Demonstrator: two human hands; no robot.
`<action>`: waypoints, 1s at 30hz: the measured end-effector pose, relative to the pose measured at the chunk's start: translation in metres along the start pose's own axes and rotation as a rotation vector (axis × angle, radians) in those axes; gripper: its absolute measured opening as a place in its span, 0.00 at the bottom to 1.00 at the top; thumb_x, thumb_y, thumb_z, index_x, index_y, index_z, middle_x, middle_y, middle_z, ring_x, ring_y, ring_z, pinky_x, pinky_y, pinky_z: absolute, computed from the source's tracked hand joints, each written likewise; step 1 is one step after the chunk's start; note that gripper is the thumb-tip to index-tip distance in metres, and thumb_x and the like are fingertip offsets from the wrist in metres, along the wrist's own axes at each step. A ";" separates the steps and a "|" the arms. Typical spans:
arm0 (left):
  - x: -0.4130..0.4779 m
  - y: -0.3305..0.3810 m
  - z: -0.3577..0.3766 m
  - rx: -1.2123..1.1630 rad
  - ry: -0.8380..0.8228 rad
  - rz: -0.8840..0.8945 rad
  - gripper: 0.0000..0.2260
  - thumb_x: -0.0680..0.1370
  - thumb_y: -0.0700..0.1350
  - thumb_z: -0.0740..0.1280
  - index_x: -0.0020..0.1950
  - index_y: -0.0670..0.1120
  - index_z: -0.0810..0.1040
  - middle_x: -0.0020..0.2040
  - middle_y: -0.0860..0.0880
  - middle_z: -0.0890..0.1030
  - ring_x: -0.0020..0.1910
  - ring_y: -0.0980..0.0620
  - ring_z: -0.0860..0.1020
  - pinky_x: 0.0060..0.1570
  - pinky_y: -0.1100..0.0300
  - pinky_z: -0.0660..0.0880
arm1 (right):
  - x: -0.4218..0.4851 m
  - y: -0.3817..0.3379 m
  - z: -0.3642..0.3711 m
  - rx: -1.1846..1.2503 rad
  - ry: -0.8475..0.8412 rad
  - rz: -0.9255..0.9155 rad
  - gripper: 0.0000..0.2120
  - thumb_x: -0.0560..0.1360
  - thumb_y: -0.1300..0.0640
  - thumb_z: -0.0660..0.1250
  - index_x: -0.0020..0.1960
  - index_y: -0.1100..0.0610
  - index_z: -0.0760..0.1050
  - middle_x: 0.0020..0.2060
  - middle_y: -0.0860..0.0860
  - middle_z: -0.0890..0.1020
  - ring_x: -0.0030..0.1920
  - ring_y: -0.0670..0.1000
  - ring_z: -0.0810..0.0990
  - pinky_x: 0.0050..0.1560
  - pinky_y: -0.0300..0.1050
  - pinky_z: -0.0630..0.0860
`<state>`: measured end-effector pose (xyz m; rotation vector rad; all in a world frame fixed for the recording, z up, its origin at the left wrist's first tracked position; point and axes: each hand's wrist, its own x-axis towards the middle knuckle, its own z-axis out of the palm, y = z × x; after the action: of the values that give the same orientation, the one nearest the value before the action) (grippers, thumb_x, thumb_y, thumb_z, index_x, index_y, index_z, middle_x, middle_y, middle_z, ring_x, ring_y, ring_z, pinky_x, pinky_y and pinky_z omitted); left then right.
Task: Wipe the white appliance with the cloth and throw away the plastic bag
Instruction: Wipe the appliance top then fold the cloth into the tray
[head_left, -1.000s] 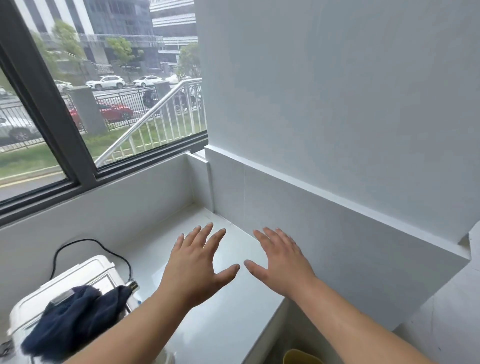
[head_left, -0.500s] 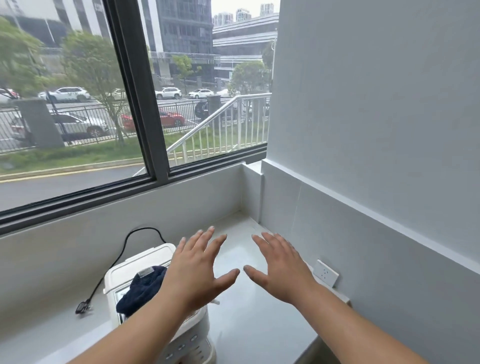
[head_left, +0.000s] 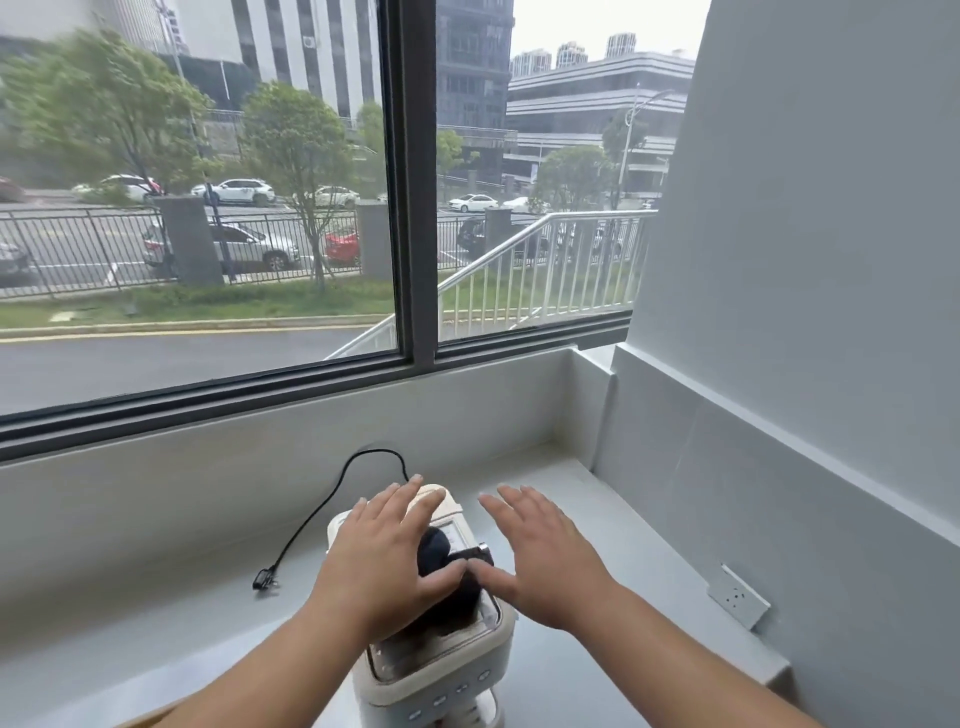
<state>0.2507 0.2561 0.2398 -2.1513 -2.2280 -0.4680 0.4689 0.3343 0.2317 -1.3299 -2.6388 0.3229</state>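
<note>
Head view:

1. I read the white appliance (head_left: 441, 660) standing on the table (head_left: 582, 499).
2. A dark cloth (head_left: 448, 564) lies bunched on the appliance's lid.
3. The left hand (head_left: 382, 569) is over the lid with straight, spread fingers. It partly covers the cloth, and I cannot tell if it touches.
4. The right hand (head_left: 545, 569) hovers just right of the appliance, also spread and holding nothing.
5. A black power cord (head_left: 310, 522) trails left from behind the appliance.
6. A wall socket (head_left: 738, 603) sits well to the appliance's right.
</note>
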 end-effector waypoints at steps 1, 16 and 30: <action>-0.002 -0.006 -0.001 0.009 -0.008 0.002 0.43 0.70 0.80 0.53 0.81 0.61 0.63 0.84 0.56 0.62 0.82 0.51 0.60 0.81 0.49 0.55 | 0.003 -0.006 0.003 -0.001 -0.006 -0.007 0.43 0.73 0.24 0.51 0.83 0.40 0.50 0.84 0.46 0.53 0.84 0.52 0.47 0.82 0.50 0.45; -0.027 -0.063 0.005 -0.036 -0.141 0.069 0.23 0.70 0.71 0.58 0.53 0.56 0.76 0.49 0.58 0.79 0.52 0.55 0.76 0.47 0.56 0.74 | 0.017 -0.077 0.025 -0.085 -0.130 -0.038 0.30 0.76 0.34 0.56 0.73 0.45 0.68 0.65 0.48 0.76 0.64 0.54 0.73 0.66 0.53 0.71; -0.019 -0.069 0.007 -0.175 -0.117 0.132 0.13 0.76 0.63 0.66 0.51 0.57 0.69 0.54 0.60 0.73 0.53 0.56 0.75 0.47 0.54 0.76 | 0.013 -0.084 0.017 -0.133 0.003 0.096 0.18 0.73 0.39 0.61 0.57 0.48 0.73 0.53 0.48 0.77 0.56 0.54 0.72 0.59 0.51 0.71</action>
<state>0.1859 0.2379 0.2144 -2.4542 -2.1565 -0.5651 0.3924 0.2943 0.2386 -1.4984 -2.6399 0.1601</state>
